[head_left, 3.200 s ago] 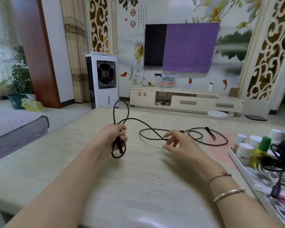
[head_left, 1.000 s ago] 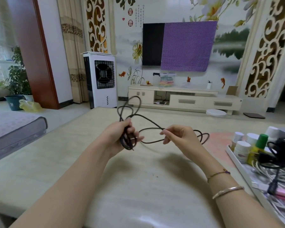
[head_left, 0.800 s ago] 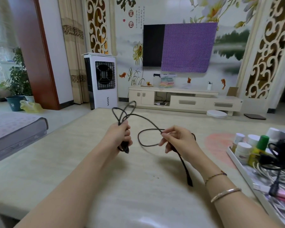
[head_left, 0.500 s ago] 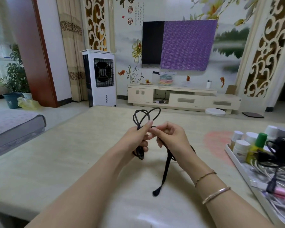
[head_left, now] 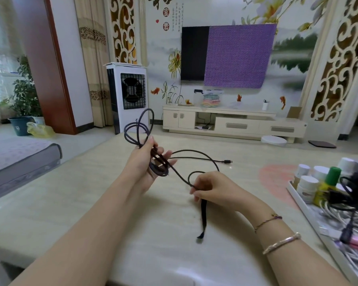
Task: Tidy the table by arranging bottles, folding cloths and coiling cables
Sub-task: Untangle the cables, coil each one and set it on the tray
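Home living room: television [head_left: 195, 53], cabinet [head_left: 233, 124]

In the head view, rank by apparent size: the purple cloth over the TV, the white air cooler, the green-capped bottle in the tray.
1. purple cloth, largest as it appears.
2. white air cooler, smaller in area.
3. green-capped bottle, smallest, though nearest the camera.
Real sizes stay unsure, since distances differ.

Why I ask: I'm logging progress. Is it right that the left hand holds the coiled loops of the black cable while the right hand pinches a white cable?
Not quite. In the head view the left hand holds the coiled loops, but the right hand pinches the same black cable, not a white one.
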`<action>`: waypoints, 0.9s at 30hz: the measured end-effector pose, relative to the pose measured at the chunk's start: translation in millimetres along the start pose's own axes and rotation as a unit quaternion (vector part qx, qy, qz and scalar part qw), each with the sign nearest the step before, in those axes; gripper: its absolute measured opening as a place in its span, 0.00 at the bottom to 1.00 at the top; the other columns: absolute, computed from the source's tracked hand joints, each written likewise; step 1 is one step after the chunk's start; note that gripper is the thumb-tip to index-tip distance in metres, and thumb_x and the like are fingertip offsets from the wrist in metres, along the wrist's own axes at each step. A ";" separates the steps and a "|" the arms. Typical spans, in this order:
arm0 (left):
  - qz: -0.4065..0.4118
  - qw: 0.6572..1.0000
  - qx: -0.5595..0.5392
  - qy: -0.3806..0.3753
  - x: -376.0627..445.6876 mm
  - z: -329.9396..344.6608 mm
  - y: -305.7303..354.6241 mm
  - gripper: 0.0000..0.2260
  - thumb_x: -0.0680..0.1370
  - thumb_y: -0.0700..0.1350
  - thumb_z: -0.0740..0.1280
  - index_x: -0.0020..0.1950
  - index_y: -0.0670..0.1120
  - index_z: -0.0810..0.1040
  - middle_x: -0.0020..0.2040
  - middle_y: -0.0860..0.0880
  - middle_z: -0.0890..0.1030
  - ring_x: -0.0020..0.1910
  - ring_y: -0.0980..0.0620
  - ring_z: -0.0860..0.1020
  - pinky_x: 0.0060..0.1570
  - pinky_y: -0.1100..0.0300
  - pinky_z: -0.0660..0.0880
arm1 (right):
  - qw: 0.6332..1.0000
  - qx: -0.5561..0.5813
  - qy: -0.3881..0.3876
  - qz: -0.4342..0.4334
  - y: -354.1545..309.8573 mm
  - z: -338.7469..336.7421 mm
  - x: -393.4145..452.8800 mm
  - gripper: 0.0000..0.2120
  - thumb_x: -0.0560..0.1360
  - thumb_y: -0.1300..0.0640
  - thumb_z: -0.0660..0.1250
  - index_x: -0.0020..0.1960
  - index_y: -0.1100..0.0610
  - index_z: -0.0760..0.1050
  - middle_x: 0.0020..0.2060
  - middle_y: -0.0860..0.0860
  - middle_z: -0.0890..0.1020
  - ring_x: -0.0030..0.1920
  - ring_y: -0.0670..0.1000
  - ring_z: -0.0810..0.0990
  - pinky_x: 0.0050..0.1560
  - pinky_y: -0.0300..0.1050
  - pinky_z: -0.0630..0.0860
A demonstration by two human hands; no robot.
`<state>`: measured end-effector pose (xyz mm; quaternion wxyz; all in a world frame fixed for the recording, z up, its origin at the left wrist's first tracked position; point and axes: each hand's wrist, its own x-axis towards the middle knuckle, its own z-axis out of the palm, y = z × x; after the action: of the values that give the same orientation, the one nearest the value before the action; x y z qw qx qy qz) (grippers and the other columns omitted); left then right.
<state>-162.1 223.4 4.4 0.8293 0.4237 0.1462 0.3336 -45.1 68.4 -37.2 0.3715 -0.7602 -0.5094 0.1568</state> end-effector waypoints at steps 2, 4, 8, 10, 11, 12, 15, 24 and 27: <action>-0.009 1.000 0.008 -0.006 -0.3 -3.6 0.8 0.15 0.84 0.49 0.55 0.38 0.46 0.66 0.25 0.51 0.66 0.22 0.55 0.69 0.28 0.59 0.77 | 1.000 -0.025 0.017 0.006 3.8 -4.2 0.4 0.06 0.73 0.60 0.69 0.39 0.52 0.78 0.35 0.50 0.85 0.39 0.46 0.82 0.50 0.48 0.78; -0.022 0.998 0.062 -0.010 -1.1 -6.5 -0.3 0.14 0.83 0.48 0.56 0.39 0.46 0.66 0.26 0.52 0.64 0.20 0.57 0.63 0.22 0.65 0.68 | 1.000 0.003 0.020 0.006 3.2 -6.7 0.1 0.05 0.73 0.58 0.72 0.39 0.52 0.80 0.34 0.50 0.84 0.36 0.49 0.81 0.43 0.45 0.77; -0.060 0.970 0.233 -0.042 -6.2 -9.3 -6.7 0.10 0.82 0.47 0.60 0.42 0.46 0.68 0.28 0.52 0.64 0.21 0.58 0.59 0.19 0.67 0.59 | 0.995 0.098 -0.014 -0.031 -8.1 -10.5 -2.4 0.02 0.72 0.64 0.72 0.42 0.63 0.83 0.31 0.53 0.80 0.33 0.48 0.75 0.34 0.35 0.71; -0.076 0.938 0.327 -0.086 -12.7 -8.1 -10.9 0.09 0.81 0.49 0.63 0.43 0.46 0.69 0.30 0.52 0.66 0.23 0.58 0.61 0.21 0.67 0.59 | 0.993 0.100 -0.044 -0.043 -12.2 -10.9 -3.5 0.03 0.73 0.65 0.71 0.43 0.65 0.83 0.28 0.50 0.79 0.30 0.45 0.73 0.33 0.34 0.70; -0.080 0.918 0.374 -0.109 -16.2 -6.9 -13.0 0.09 0.79 0.51 0.66 0.44 0.47 0.71 0.32 0.51 0.68 0.25 0.57 0.63 0.22 0.66 0.61 | 0.993 0.098 -0.053 -0.042 -13.0 -10.7 -3.7 0.03 0.73 0.65 0.71 0.44 0.66 0.83 0.27 0.49 0.78 0.30 0.45 0.72 0.33 0.34 0.69; -0.083 0.895 0.418 -0.129 -19.5 -5.5 -14.6 0.11 0.77 0.53 0.68 0.46 0.47 0.73 0.35 0.51 0.70 0.27 0.56 0.66 0.24 0.66 0.63 | 0.994 0.091 -0.053 -0.040 -12.7 -10.2 -3.8 0.04 0.73 0.65 0.71 0.44 0.65 0.84 0.26 0.47 0.78 0.29 0.44 0.71 0.33 0.34 0.68; -0.100 0.834 0.506 -0.193 -25.7 -1.6 -16.4 0.16 0.70 0.54 0.75 0.47 0.45 0.75 0.39 0.50 0.78 0.33 0.55 0.70 0.27 0.65 0.65 | 0.997 0.055 -0.012 -0.044 -11.6 -10.1 -3.0 0.03 0.72 0.62 0.72 0.41 0.61 0.84 0.26 0.52 0.80 0.29 0.45 0.74 0.34 0.36 0.70; -0.129 0.845 0.472 -0.217 -23.6 3.0 -6.4 0.07 0.78 0.36 0.62 0.51 0.44 0.78 0.30 0.50 0.74 0.30 0.56 0.69 0.26 0.65 0.59 | 0.996 0.071 0.049 -0.022 -10.2 -19.7 -5.1 0.06 0.75 0.55 0.68 0.42 0.56 0.82 0.39 0.54 0.85 0.47 0.48 0.82 0.55 0.45 0.74; -0.138 0.915 0.345 -0.156 -18.4 0.8 1.7 0.09 0.78 0.37 0.59 0.52 0.40 0.78 0.26 0.52 0.64 0.28 0.55 0.62 0.29 0.62 0.56 | 0.988 0.132 0.071 -0.027 -7.3 -27.4 -6.2 0.11 0.70 0.58 0.60 0.43 0.57 0.82 0.41 0.52 0.86 0.49 0.46 0.82 0.60 0.42 0.72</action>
<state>-175.9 211.2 5.4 0.6819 0.7057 0.1777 0.0737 -35.7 53.3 -14.3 0.5079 -0.6997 -0.4771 0.1576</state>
